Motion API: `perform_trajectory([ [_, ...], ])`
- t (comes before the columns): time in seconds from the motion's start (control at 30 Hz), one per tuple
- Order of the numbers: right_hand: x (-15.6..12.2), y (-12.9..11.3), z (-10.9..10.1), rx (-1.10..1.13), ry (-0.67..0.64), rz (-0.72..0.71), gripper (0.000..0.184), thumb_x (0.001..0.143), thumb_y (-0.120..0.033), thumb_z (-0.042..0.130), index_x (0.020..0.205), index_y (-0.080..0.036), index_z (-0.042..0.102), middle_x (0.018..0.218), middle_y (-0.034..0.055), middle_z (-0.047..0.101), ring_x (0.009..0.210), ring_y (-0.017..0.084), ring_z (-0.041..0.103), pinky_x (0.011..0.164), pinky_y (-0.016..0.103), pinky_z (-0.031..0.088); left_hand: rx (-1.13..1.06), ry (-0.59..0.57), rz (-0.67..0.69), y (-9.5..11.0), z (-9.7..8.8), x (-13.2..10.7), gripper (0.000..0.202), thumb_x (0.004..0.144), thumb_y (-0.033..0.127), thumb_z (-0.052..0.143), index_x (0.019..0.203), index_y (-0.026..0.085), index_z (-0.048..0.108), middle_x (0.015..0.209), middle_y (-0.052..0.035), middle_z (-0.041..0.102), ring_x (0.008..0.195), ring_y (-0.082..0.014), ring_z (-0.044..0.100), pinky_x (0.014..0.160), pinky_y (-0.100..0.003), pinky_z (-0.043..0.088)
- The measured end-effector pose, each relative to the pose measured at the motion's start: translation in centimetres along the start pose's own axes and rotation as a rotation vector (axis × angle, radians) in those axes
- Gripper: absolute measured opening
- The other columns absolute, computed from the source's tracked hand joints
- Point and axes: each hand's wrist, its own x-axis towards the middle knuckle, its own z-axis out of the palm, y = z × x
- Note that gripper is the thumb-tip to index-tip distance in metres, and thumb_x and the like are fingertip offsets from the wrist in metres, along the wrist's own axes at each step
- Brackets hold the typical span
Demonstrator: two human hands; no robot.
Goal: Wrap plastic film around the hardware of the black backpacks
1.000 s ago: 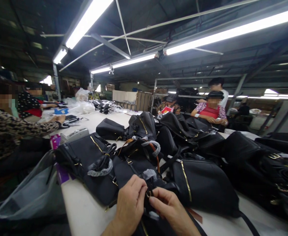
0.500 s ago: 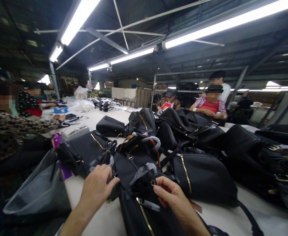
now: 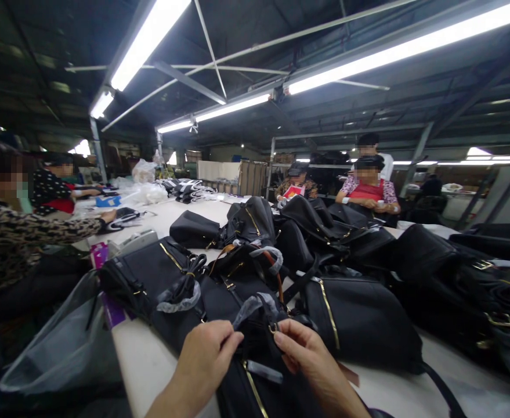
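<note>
Over the bag (image 3: 281, 397), the right hand (image 3: 304, 348) pinches the buckle (image 3: 272, 328), best held steady; I cannot tell whether the left hand (image 3: 202, 355) grips.

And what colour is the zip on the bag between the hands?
Gold; the zip on that black bag shows best in the head view.

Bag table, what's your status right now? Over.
Right hand pinching metal loop on black strap. Left hand close to plastic wrap, grip unclear. Black bag by the hands; other black bags crowding around.
</note>
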Motion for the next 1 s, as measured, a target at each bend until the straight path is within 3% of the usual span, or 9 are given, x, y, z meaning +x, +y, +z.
perform_trajectory([
  [0.07, 0.0, 0.0, 0.0, -0.003, 0.005, -0.010, 0.038, 0.074, -0.051, 0.075, 0.071, -0.018, 0.057, 0.057, -0.0079, 0.043, 0.050, 0.007, 0.034, 0.049, 0.023, 0.024, 0.051, -0.034, -0.049, 0.6, 1.0, 0.0, 0.026, 0.092, 0.025, 0.050, 0.068, 0.022, 0.062, 0.071, -0.0031, 0.072, 0.072, -0.0216, 0.068, 0.062, -0.028, 0.036],
  [0.2, -0.1, -0.3, 0.2, -0.020, -0.010, 0.008, 0.039, 0.073, -0.053, 0.074, 0.072, -0.018, 0.057, 0.055, -0.0079, 0.044, 0.049, 0.007, 0.034, 0.048, 0.022, 0.023, 0.107, 0.004, -0.146, 1.3, 2.8, 0.7, 0.017, 0.091, 0.034, 0.055, 0.084, 0.021, 0.065, 0.074, -0.0056, 0.075, 0.073, -0.0251, 0.071, 0.061, -0.028, 0.035],
  [0.3, -0.1, -0.4, 0.3, -0.037, -0.022, 0.011, 0.041, 0.071, -0.054, 0.076, 0.072, -0.017, 0.058, 0.054, -0.0079, 0.044, 0.049, 0.007, 0.035, 0.048, 0.021, 0.024, 0.034, 0.050, -0.180, 1.5, 3.8, 1.5, 0.015, 0.089, 0.027, 0.055, 0.096, 0.019, 0.066, 0.082, -0.0102, 0.076, 0.077, -0.0278, 0.071, 0.063, -0.029, 0.035],
  [0.43, 0.1, -0.1, 0.1, -0.033, -0.007, -0.004, 0.043, 0.069, -0.056, 0.076, 0.071, -0.017, 0.058, 0.056, -0.0076, 0.045, 0.048, 0.007, 0.037, 0.047, 0.021, 0.026, -0.261, 0.074, -0.159, 1.0, 4.4, 1.9, 0.014, 0.084, 0.026, 0.055, 0.080, 0.019, 0.065, 0.065, -0.0035, 0.065, 0.065, -0.0215, 0.061, 0.062, -0.028, 0.032],
  [0.57, 0.3, 0.3, -0.2, -0.003, 0.015, 0.008, 0.042, 0.071, -0.054, 0.076, 0.072, -0.017, 0.057, 0.055, -0.0079, 0.046, 0.048, 0.006, 0.037, 0.047, 0.020, 0.026, -0.738, -0.036, -0.113, -0.4, 4.0, 1.6, 0.040, 0.086, 0.045, 0.043, 0.064, 0.017, 0.062, 0.051, 0.0032, 0.047, 0.049, -0.0129, 0.041, 0.052, -0.025, 0.029],
  [0.7, 0.5, 0.7, 0.2, 0.026, 0.006, 0.031, 0.047, 0.067, -0.060, 0.077, 0.070, -0.018, 0.055, 0.053, -0.0082, 0.046, 0.047, 0.006, 0.037, 0.046, 0.019, 0.026, -0.980, -0.147, -0.150, -2.0, 3.2, 1.4, 0.035, 0.073, 0.041, 0.053, 0.070, 0.012, 0.072, 0.056, -0.0008, 0.056, 0.048, -0.0111, 0.041, 0.045, -0.022, 0.026],
  [0.83, 0.9, 1.7, 0.2, 0.032, -0.022, 0.065, 0.049, 0.067, -0.061, 0.077, 0.071, -0.018, 0.055, 0.053, -0.0081, 0.048, 0.047, 0.005, 0.039, 0.046, 0.018, 0.026, -1.159, -0.100, -0.206, -2.9, 2.5, 1.1, 0.019, 0.066, 0.028, 0.063, 0.064, 0.012, 0.072, 0.050, 0.0011, 0.055, 0.045, -0.0074, 0.039, 0.045, -0.020, 0.023],
  [0.93, 1.4, 2.7, -0.3, 0.045, -0.039, 0.082, 0.046, 0.069, -0.060, 0.077, 0.073, -0.018, 0.057, 0.053, -0.0081, 0.050, 0.046, 0.005, 0.038, 0.046, 0.017, 0.026, -1.333, -0.081, -0.209, -3.3, 1.5, 0.8, 0.024, 0.065, 0.032, 0.069, 0.079, 0.014, 0.076, 0.061, -0.0023, 0.066, 0.051, -0.0091, 0.051, 0.049, -0.019, 0.033],
  [1.0, 1.7, 3.4, -0.7, 0.073, -0.039, 0.110, 0.045, 0.066, -0.059, 0.080, 0.073, -0.018, 0.061, 0.054, -0.0080, 0.051, 0.046, 0.004, 0.039, 0.045, 0.016, 0.027, -1.563, -0.100, -0.142, -4.1, 0.6, 0.7, 0.031, 0.067, 0.034, 0.076, 0.092, 0.015, 0.077, 0.074, -0.0059, 0.074, 0.063, -0.0133, 0.063, 0.057, -0.022, 0.044],
])
